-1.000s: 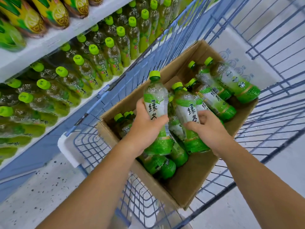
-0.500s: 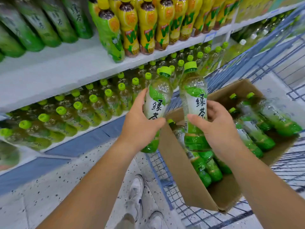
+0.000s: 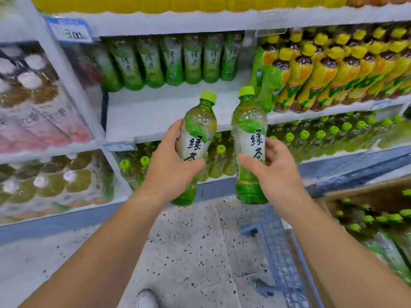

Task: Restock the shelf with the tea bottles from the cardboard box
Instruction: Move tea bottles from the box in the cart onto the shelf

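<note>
Just before the shelf [image 3: 153, 112], the left hand [image 3: 169, 172] wraps the left tea bottle [image 3: 199, 134] and the right hand [image 3: 278, 174] wraps the right tea bottle [image 3: 250, 132], caps up, seemingly to stand them in its bare front gap.

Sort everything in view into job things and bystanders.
Job: left hand gripping left bottle; right hand gripping right bottle; shelf, bare at the front; box with more bottles.
Bystanders: yellow bottles; price tag; cart; shoe.
</note>
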Motion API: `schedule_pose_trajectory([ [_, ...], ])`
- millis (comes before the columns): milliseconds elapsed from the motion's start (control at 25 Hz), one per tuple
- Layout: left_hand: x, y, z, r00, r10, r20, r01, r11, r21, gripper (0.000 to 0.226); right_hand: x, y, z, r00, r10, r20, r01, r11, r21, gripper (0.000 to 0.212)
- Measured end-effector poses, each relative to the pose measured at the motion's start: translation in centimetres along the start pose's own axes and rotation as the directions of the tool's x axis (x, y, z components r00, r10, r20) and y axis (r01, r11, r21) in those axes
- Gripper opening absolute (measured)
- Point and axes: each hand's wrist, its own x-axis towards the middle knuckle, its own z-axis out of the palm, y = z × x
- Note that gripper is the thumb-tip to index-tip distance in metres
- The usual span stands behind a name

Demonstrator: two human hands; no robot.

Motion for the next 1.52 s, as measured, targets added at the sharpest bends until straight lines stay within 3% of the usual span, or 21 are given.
schedule_pose_trajectory([
  [320,6.2,-7.0,-11.1,0.994,0.041,-0.104,-0.045,0.998,-0.034,0.084,6.1,-1.7,14.6,0.991,-0.100,0.089,0.104,0.994,-0.040,0.042],
  [520,12.0,-9.1,-11.8,0.953,0.147,-0.263,-0.157,0.988,-0.014,0.047,12.2,-1.0,20.4,0.962,-0.243,0.125,0.241,0.970,0.031,0.043],
  [720,17.3,-11.7,-12.0,0.845,0.315,-0.433,-0.337,0.941,0.028,0.053,17.1,-0.6,24.6,0.906,-0.392,0.157,0.383,0.920,0.086,0.037],
  [920,22.2,-16.0,-12.1,0.692,0.417,-0.589,-0.474,0.878,0.066,0.072,20.1,1.6,29.0,0.819,-0.550,0.164,0.530,0.834,0.153,0.052],
  [1040,24.1,-17.0,-12.1,0.625,0.480,-0.616,-0.528,0.841,0.119,0.079,21.2,2.8,30.7,0.753,-0.639,0.157,0.615,0.768,0.177,0.057],
  [1160,24.6,-17.7,-12.3,0.571,0.537,-0.621,-0.519,0.822,0.234,0.088,21.6,3.9,31.6,0.720,-0.678,0.147,0.665,0.735,0.131,0.076],
  [1240,25.0,-18.9,-12.6,0.587,0.527,-0.614,-0.470,0.840,0.272,0.091,21.3,4.3,31.3,0.718,-0.676,0.164,0.666,0.736,0.118,0.083],
  [1320,25.4,-20.2,-12.8,0.668,0.442,-0.598,-0.323,0.897,0.302,0.092,21.0,4.8,30.7,0.719,-0.663,0.208,0.666,0.743,0.064,0.079],
  [1520,26.4,-19.2,-12.9,0.807,0.112,-0.580,-0.003,0.983,0.186,0.083,22.1,3.4,30.9,0.746,-0.631,0.211,0.649,0.760,-0.020,0.029],
])
